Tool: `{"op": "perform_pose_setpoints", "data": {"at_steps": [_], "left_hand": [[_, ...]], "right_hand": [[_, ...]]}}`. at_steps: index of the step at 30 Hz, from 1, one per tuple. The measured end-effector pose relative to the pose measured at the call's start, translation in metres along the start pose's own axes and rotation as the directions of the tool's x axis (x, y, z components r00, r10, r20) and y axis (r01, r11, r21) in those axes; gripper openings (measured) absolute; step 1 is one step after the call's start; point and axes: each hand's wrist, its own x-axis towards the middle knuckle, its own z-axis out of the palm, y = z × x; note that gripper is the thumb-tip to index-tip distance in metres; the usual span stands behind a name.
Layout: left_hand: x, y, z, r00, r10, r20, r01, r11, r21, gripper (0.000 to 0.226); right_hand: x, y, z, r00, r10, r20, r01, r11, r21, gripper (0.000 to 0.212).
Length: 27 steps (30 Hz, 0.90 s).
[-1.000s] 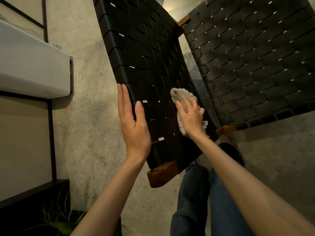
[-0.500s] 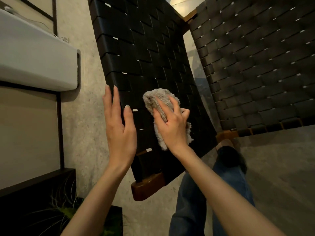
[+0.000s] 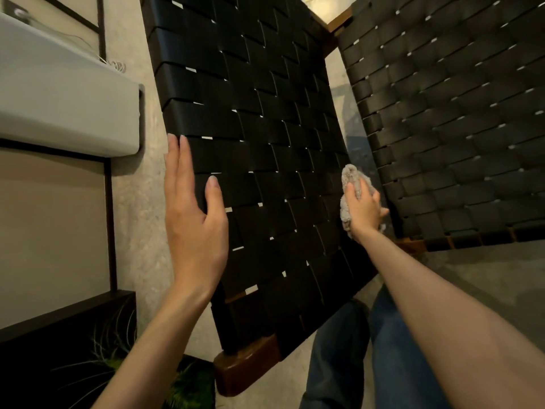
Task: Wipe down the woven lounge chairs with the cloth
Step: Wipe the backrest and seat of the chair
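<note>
A black woven lounge chair [image 3: 259, 119] with a brown wooden frame fills the middle of the view. A second woven chair [image 3: 454, 119] stands to its right. My right hand [image 3: 364, 211] grips a fluffy grey cloth [image 3: 352, 178] and presses it against the right edge of the nearer chair's webbing. With straight fingers, my left hand [image 3: 191, 214] lies flat along the left edge of the same chair, thumb on the webbing.
A white box-shaped unit [image 3: 65, 110] juts from the wall on the left above a dark ledge [image 3: 67, 314] with a green plant [image 3: 118, 358]. The chair's brown wooden corner [image 3: 244, 367] sits low centre. My jeans-clad legs [image 3: 365, 358] are below, on concrete floor.
My right hand has swept the cloth from the middle of the webbing to its right edge. My left hand stays flat on the left edge. The view has moved closer.
</note>
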Motion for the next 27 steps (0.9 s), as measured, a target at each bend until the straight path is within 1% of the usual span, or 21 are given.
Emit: {"op": "perform_pose_setpoints", "data": {"at_steps": [1, 3, 5, 8, 9, 10, 12, 13, 15, 18, 19, 20, 22, 23, 27], "left_hand": [[0.000, 0.000, 0.000, 1.000, 0.000, -0.007, 0.000, 1.000, -0.006, 0.058], [0.000, 0.000, 0.000, 1.000, -0.003, -0.010, 0.003, 1.000, -0.011, 0.058], [0.000, 0.000, 0.000, 1.000, -0.008, -0.005, 0.008, 1.000, -0.025, 0.057], [0.000, 0.001, 0.000, 1.000, -0.021, 0.000, 0.021, 0.998, -0.057, 0.056], [0.000, 0.001, 0.000, 1.000, -0.027, -0.001, 0.027, 0.997, -0.069, 0.055], [0.000, 0.000, -0.001, 0.999, -0.033, -0.002, 0.033, 0.996, -0.083, 0.054], [0.000, 0.000, -0.001, 0.999, -0.041, -0.009, 0.039, 0.993, -0.112, 0.051], [0.000, 0.000, -0.001, 0.999, -0.040, -0.011, 0.039, 0.991, -0.124, 0.050], [0.000, 0.000, -0.002, 0.999, -0.033, -0.010, 0.032, 0.991, -0.132, 0.049], [0.001, -0.002, -0.001, 1.000, -0.015, -0.004, 0.014, 0.994, -0.109, 0.050], [0.001, -0.004, 0.000, 1.000, -0.005, -0.003, 0.005, 0.995, -0.100, 0.051], [0.001, -0.005, 0.000, 1.000, 0.002, 0.001, -0.002, 0.996, -0.090, 0.052], [0.000, -0.007, 0.001, 1.000, 0.003, 0.007, -0.002, 0.996, -0.084, 0.054], [0.000, -0.007, 0.001, 1.000, 0.000, 0.005, 0.001, 0.996, -0.093, 0.055], [0.001, -0.006, 0.002, 1.000, -0.004, -0.001, 0.003, 0.991, -0.135, 0.055]], "right_hand": [[0.000, -0.001, -0.001, 1.000, 0.010, -0.010, -0.010, 1.000, 0.011, 0.045], [-0.010, -0.010, 0.000, 0.998, -0.030, -0.055, 0.032, 0.998, 0.046, 0.044], [-0.028, -0.021, -0.001, 0.989, -0.112, -0.098, 0.125, 0.983, 0.131, 0.042], [-0.068, -0.048, -0.002, 0.955, -0.289, -0.066, 0.295, 0.906, 0.302, 0.038], [-0.084, -0.062, -0.002, 0.926, -0.373, -0.055, 0.367, 0.858, 0.360, 0.038], [-0.101, -0.079, -0.001, 0.878, -0.475, -0.065, 0.459, 0.793, 0.402, 0.038], [-0.131, -0.115, 0.004, 0.747, -0.653, -0.123, 0.637, 0.650, 0.415, 0.037], [-0.143, -0.131, 0.007, 0.701, -0.699, -0.142, 0.685, 0.605, 0.406, 0.038], [-0.154, -0.149, 0.008, 0.667, -0.730, -0.151, 0.720, 0.580, 0.381, 0.040], [-0.141, -0.139, 0.008, 0.653, -0.752, -0.090, 0.738, 0.604, 0.300, 0.044], [-0.130, -0.130, 0.009, 0.666, -0.742, -0.077, 0.731, 0.630, 0.261, 0.044], [-0.116, -0.119, 0.009, 0.707, -0.705, -0.065, 0.698, 0.679, 0.226, 0.044], [-0.084, -0.095, 0.010, 0.817, -0.575, -0.039, 0.571, 0.799, 0.186, 0.044], [-0.068, -0.083, 0.010, 0.858, -0.513, -0.030, 0.510, 0.843, 0.169, 0.044], [-0.016, -0.038, 0.007, 0.949, -0.313, -0.047, 0.316, 0.943, 0.105, 0.041]]}}
